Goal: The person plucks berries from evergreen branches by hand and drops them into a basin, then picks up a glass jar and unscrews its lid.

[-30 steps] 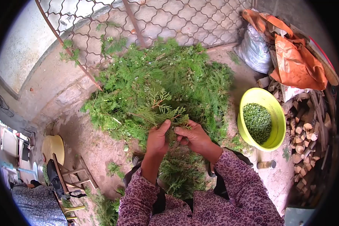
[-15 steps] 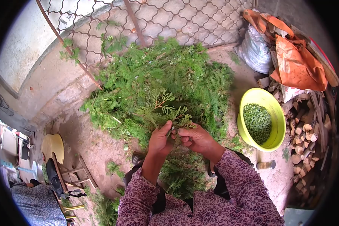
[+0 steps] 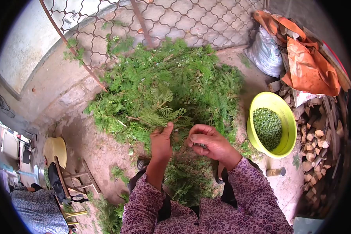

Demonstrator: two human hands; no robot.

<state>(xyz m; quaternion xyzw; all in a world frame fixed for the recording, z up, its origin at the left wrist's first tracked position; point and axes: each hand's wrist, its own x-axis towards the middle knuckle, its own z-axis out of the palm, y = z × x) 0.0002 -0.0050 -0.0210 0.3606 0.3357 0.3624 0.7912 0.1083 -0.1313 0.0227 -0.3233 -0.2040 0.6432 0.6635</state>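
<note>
Cannot see fingertips behind the left hand (image 3: 161,145), name tiny bits (image 3: 202,145) in the right hand (image 3: 212,142), or see the cut-off metal fence (image 3: 142,24) whole.

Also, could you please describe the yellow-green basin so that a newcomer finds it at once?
Start at the big heap of green branches in the middle and look right, to just before the stacked firewood. There sits a round, bright yellow-green basin. Unlike the firewood, it is an open vessel partly filled with small green pieces.

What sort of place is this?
Probably a household yard or storage corner: stacked firewood, a metal lattice, and a heap of leafy green branches on the floor.
</note>
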